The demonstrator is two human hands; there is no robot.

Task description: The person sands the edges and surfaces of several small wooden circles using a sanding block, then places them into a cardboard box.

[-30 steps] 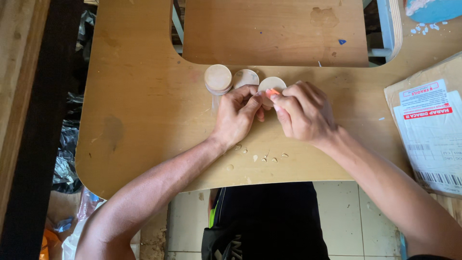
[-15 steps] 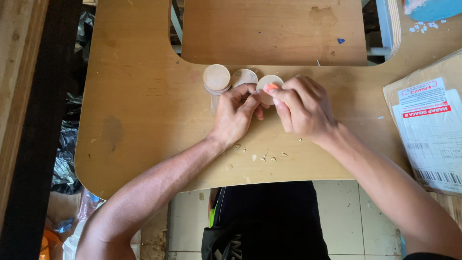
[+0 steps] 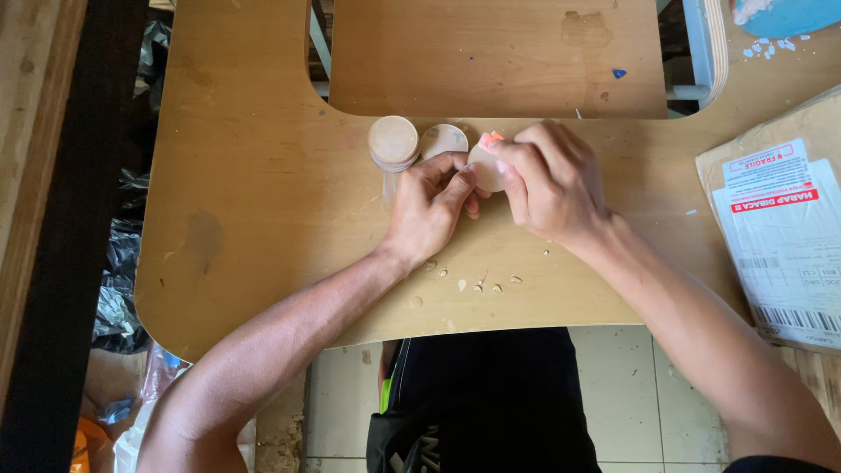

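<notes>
Disc sat pinched between both hands at tabletop centre. Left hand gripped its 9 o'clock edge; right hand closed over its 3 o'clock side, holding small orange tool at 12 o'clock. Stack and second disc lay just beside at 10 o'clock. Risks: tool could slip toward left fingertips; elbow nudge could topple stack; chips at 6 o'clock could scatter.

Bare tabletop lies open leftward; stacked discs and paper parcel block elsewhere.
</notes>
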